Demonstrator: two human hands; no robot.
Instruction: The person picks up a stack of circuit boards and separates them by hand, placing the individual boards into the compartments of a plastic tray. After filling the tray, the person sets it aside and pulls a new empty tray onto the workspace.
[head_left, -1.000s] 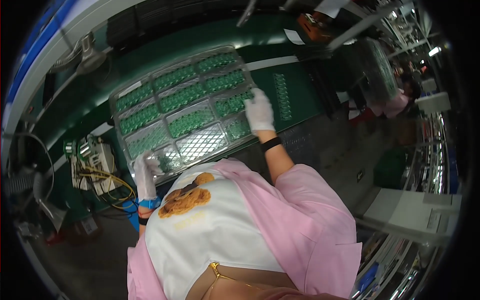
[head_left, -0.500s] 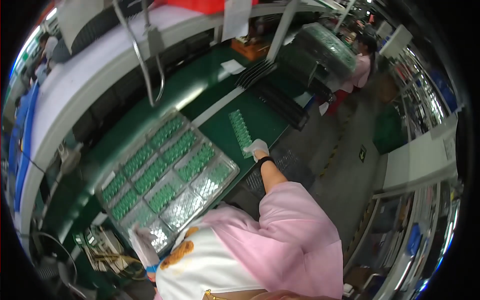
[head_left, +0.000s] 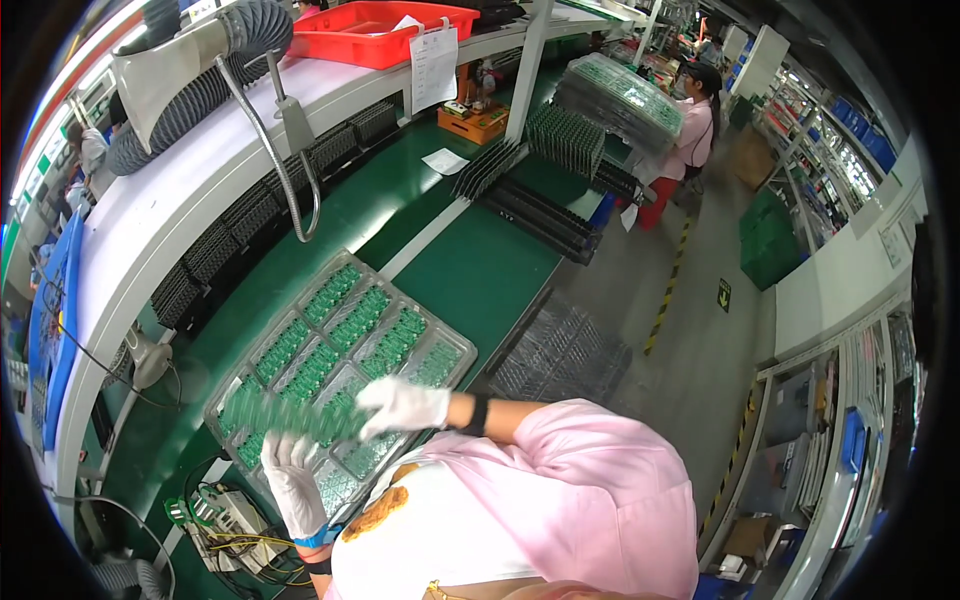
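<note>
A long green circuit board strip (head_left: 300, 415), smeared by motion, lies level above a clear plastic tray. My right hand (head_left: 405, 405), in a white glove, is closed on the strip's right end. Below its left part is my left hand (head_left: 292, 485), also gloved in white, with fingers stretched up toward the strip's lower edge; whether they touch it I cannot tell. The clear tray (head_left: 455, 350) is divided into compartments, most with rows of green circuit boards (head_left: 355, 320). The strip and my hands hide some of the nearer compartments.
Black slotted racks (head_left: 540, 215) stand on the green bench (head_left: 490, 265) beyond the tray. An empty-looking clear tray stack (head_left: 565, 345) sits lower, right of the bench edge. Cabled devices (head_left: 225, 525) are at lower left. A bent metal tube (head_left: 270, 140) overhangs the bench. A co-worker (head_left: 690, 130) stands at far right.
My right hand has brought the circuit board strip from the bench right of the tray leftward over it. My left hand has risen slightly toward the strip. The view has shifted a little.
</note>
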